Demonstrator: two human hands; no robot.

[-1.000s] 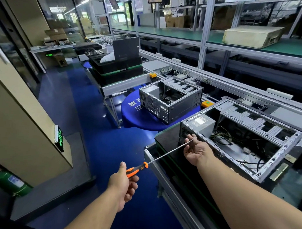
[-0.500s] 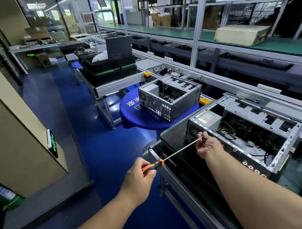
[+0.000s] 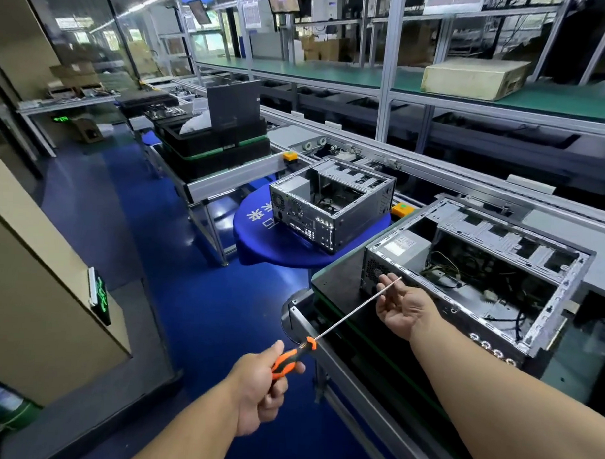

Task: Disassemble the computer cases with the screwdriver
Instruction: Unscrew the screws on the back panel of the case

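Right hand has let go of the screwdriver shaft, fingers now spread loose beside the near computer case. Left hand still grips the orange handle; tip hovers at the case's rear corner. Likely lining up on a screw.

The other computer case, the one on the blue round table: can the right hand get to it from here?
Probably not yet. The right hand is by the near case, its fingers at the screwdriver shaft. The far case sits beyond the bench corner, across a gap; nothing blocks it, but a step closer looks needed.
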